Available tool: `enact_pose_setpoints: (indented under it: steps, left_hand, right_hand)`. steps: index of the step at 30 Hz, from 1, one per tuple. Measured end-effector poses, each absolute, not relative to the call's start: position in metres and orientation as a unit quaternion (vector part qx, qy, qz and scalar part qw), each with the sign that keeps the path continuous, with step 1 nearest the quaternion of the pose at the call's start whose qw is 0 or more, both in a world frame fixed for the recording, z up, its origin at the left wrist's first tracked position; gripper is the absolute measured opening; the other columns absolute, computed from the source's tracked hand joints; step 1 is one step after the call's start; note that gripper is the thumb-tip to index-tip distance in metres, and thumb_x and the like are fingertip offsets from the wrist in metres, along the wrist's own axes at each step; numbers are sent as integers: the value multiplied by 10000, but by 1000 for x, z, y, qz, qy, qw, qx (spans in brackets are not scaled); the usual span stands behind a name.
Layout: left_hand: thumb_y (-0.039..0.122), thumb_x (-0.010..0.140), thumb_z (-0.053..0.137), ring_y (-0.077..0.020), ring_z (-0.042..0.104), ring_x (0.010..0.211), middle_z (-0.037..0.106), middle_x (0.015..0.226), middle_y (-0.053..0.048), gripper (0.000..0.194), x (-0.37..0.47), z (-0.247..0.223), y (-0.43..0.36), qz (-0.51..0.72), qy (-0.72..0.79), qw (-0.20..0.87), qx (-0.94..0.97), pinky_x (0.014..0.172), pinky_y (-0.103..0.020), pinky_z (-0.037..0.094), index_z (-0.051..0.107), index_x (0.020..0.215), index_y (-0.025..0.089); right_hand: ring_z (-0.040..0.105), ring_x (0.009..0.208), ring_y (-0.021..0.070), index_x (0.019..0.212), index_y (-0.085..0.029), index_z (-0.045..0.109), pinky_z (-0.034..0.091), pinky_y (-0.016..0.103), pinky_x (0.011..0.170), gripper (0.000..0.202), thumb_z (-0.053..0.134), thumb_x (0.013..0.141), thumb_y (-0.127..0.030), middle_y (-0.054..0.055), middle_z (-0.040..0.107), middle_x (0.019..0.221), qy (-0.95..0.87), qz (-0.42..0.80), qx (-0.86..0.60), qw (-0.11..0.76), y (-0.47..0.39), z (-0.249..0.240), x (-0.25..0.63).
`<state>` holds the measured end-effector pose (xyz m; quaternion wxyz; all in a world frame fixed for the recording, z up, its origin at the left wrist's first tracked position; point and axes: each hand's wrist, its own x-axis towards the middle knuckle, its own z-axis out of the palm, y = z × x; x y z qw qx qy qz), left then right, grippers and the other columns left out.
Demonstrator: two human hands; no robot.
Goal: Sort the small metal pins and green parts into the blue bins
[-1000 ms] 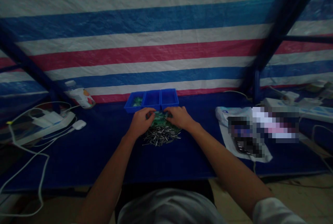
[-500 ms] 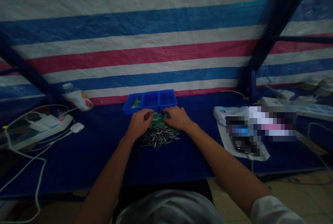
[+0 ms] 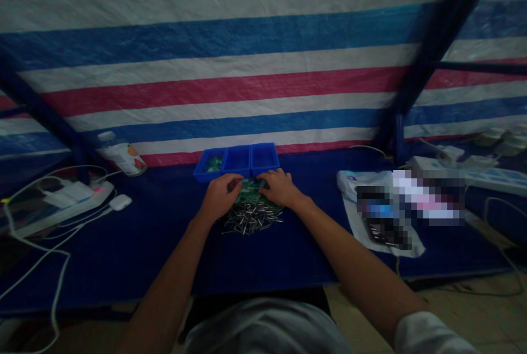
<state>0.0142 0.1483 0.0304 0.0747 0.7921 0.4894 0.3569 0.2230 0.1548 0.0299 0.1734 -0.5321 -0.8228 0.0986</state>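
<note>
A pile of small green translucent pieces (image 3: 249, 187) lies between my two hands, just behind a heap of thin silvery metal pins (image 3: 250, 218). My left hand (image 3: 222, 195) is at the pile's left side, thumb and fingers curled together. On the right side my right hand (image 3: 280, 187) bends its fingers down onto the green pieces. What either set of fingertips pinches is too small and dim to make out. Right behind the hands stand three joined blue bins (image 3: 236, 179); the left one holds more green pieces (image 3: 214, 164).
To the left, a power strip (image 3: 66, 208) with chargers and white cables lies near a bottle (image 3: 123, 155). On the right are a white plastic bag (image 3: 349, 184) with blurred-out items and another power strip (image 3: 473, 175). A striped tarp (image 3: 247, 57) hangs behind the blue table (image 3: 263, 260).
Both hands stay at the green pile, with only slight finger movement; the right fingers sit a little differently. The whole view has shifted very slightly.
</note>
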Motion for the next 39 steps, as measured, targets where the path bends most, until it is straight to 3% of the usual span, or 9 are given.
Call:
enact_pose_setpoints:
  steps: [4, 9, 15, 19, 24, 28, 32, 39]
  left_hand:
    - [241, 860, 569, -185, 631, 720, 708, 817, -33, 199, 13, 30, 149, 359, 490, 76, 791, 699, -311, 470, 713, 988, 190]
    - [286, 884, 561, -191, 631, 730, 709, 834, -39, 214, 12, 30, 149, 369, 492, 84, 784, 720, -328, 486, 713, 992, 182]
    - [400, 911, 552, -247, 620, 1022, 690, 1060, -90, 297, 13, 31, 149, 397, 474, 59, 783, 943, -420, 466, 702, 1039, 178]
    - [425, 884, 594, -257, 606, 1063, 687, 1075, -88, 302, 11, 31, 150, 396, 473, 59, 785, 982, -447, 442, 692, 1058, 199]
    - [405, 850, 636, -242, 631, 972, 709, 980, -69, 239, 12, 31, 149, 401, 446, 97, 795, 903, -403, 463, 697, 949, 196]
    - [380, 835, 633, -197, 617, 827, 703, 895, -47, 211, 14, 34, 147, 430, 464, 140, 762, 736, -324, 460, 694, 890, 185]
    - [374, 797, 641, -149, 529, 644, 655, 752, -14, 212, 15, 38, 145, 456, 488, 177, 723, 607, -291, 401, 698, 839, 174]
    - [400, 782, 646, -117, 419, 538, 461, 549, 42, 300, 14, 39, 144, 459, 496, 185, 713, 520, -266, 317, 545, 593, 190]
  right_hand:
    - [536, 1130, 310, 1244, -240, 634, 422, 481, 920, 379, 605, 866, -226, 116, 608, 1233, -817, 112, -522, 216, 156, 28, 222]
    - [605, 942, 199, 1194, -186, 657, 461, 369, 893, 381, 486, 874, -68, 96, 638, 1070, -815, 135, -472, 307, 159, 30, 220]
    - [600, 903, 176, 1142, -182, 678, 475, 354, 878, 336, 475, 901, -69, 72, 643, 974, -808, 143, -402, 408, 157, 37, 215]
    - [602, 898, 165, 1018, -219, 704, 485, 341, 842, 266, 511, 895, -85, 44, 639, 946, -783, 177, -366, 472, 150, 43, 207]
    - [597, 801, 143, 931, -204, 706, 495, 315, 745, 181, 557, 877, -119, 26, 642, 885, -737, 235, -352, 527, 144, 43, 198]
    - [622, 805, 148, 981, -211, 707, 515, 325, 757, 166, 608, 852, -180, 28, 665, 904, -695, 308, -364, 538, 149, 36, 195]
    - [652, 899, 180, 1084, -211, 703, 521, 349, 833, 258, 644, 840, -268, 55, 711, 993, -696, 359, -389, 485, 153, 34, 198]
    - [660, 839, 167, 942, -193, 731, 505, 333, 795, 174, 609, 864, -289, 37, 738, 908, -720, 368, -387, 444, 151, 40, 201]
